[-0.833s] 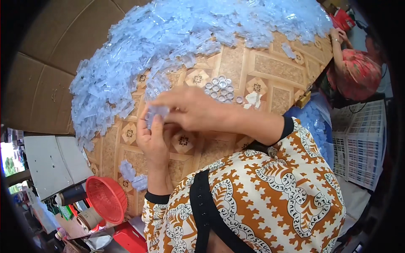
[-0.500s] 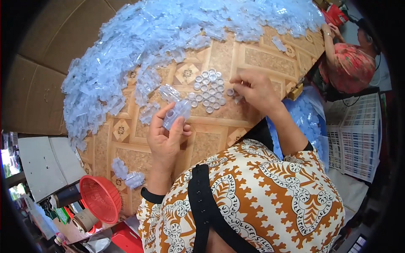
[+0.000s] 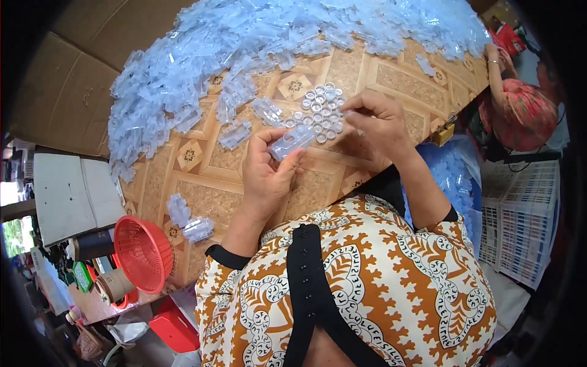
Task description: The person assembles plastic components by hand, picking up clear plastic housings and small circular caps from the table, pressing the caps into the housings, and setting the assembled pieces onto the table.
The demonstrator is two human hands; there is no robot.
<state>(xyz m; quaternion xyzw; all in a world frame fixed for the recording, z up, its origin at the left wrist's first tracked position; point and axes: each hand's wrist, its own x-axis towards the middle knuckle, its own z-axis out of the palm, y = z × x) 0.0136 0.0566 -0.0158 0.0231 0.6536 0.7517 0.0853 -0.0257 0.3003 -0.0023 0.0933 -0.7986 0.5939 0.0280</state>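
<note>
My left hand (image 3: 269,174) is closed around a clear, bluish molded plastic piece (image 3: 291,142) with a round hole in it. It holds the piece tilted above the table. Beyond it lies a cluster of small round clear rings or caps (image 3: 318,107), spread flat on the wood-patterned table (image 3: 223,194). My right hand (image 3: 378,122) hovers at the right side of this cluster, thumb and fingers pinched together. Whatever may be between its fingertips is too small to make out. Several similar clear pieces (image 3: 267,111) lie loose just left of the caps.
A large heap of bluish plastic pieces (image 3: 202,67) covers the table's far and left side. Two pieces (image 3: 189,220) lie near a red basket (image 3: 143,254) at the left edge. A bag of blue pieces (image 3: 446,177) stands at right; a co-worker (image 3: 520,113) sits beyond.
The head view has shifted a little. My left hand has brought the plastic piece nearer the caps, and my right hand has come closer to it, away from the cluster's outer edge.
</note>
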